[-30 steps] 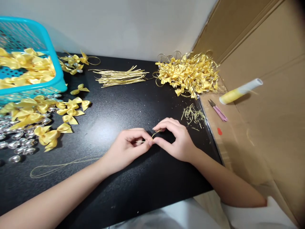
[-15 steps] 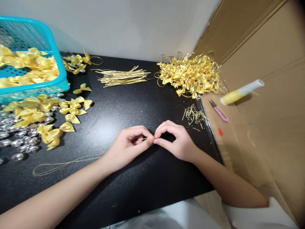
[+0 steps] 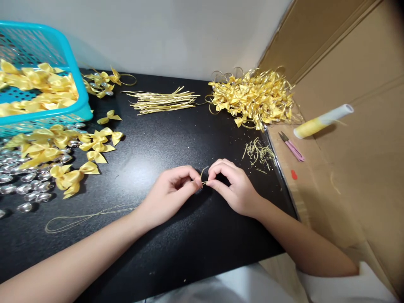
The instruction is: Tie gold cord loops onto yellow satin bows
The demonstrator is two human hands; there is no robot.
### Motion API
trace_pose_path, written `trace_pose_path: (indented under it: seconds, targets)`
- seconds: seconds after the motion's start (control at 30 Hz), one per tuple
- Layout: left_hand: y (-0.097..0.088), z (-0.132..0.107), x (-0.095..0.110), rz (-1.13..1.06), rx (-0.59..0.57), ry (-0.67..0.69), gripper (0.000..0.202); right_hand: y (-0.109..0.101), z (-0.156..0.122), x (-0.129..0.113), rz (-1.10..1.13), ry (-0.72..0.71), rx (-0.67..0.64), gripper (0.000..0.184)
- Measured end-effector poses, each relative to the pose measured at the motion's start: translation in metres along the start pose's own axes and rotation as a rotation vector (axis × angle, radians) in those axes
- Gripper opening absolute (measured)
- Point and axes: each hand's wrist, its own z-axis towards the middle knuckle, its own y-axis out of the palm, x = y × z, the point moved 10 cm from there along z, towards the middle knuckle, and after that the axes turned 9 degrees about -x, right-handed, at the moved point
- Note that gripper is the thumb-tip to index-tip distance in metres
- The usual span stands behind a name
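Over the black table, my left hand (image 3: 172, 191) pinches a thin gold cord (image 3: 203, 182) between thumb and forefinger. A short loose end of it sticks up beside the fingertips. Just to the right, my right hand (image 3: 235, 187) pinches the other side of the cord, a small gap from the left fingertips. A long loop of fine gold thread (image 3: 78, 221) lies on the table and runs in behind my left forearm. Whether it joins the cord in my fingers is hidden.
A turquoise basket (image 3: 80, 110) holds yellow bows; more bows (image 3: 71, 176) and silvery beads (image 3: 25, 207) lie before it. Behind are gold cords (image 3: 164, 101) and finished bow loops (image 3: 252, 99). At right: thread clippings (image 3: 257, 152), pink snips (image 3: 293, 148), a thread spool tube (image 3: 323, 121).
My fingertips, which were touching, have drawn slightly apart, the right hand shifting right. A stretch of cord and its upright end now show between them.
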Motion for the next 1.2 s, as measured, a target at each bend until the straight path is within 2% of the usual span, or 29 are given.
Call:
trace_pose_path:
  seconds: [0.17, 0.37, 0.47, 0.73, 0.93, 1.2]
  targets:
    - [0.002, 0.002, 0.001, 0.004, -0.041, 0.015, 0.02, -0.005, -0.005, -0.002, -0.065, 0.002, 0.152, 0.013]
    - [-0.003, 0.001, -0.001, -0.081, 0.024, 0.005, 0.02, -0.018, -0.017, -0.02, -0.24, -0.071, 0.349, 0.008]
    - [-0.006, 0.0, -0.001, -0.093, 0.061, 0.012, 0.019, -0.014, -0.017, -0.022, -0.282, -0.058, 0.314, 0.002]
    - [-0.011, -0.002, -0.005, -0.176, 0.109, 0.038, 0.015, 0.005, -0.014, -0.019, -0.328, -0.032, 0.17, 0.028]
    - [-0.004, 0.002, -0.012, -0.307, 0.003, 0.009, 0.016, 0.004, -0.017, -0.026, -0.392, -0.079, 0.233, 0.035]
    - [0.001, 0.005, -0.012, -0.256, -0.104, -0.047, 0.022, -0.001, -0.019, -0.026, -0.413, -0.08, 0.27, 0.032]
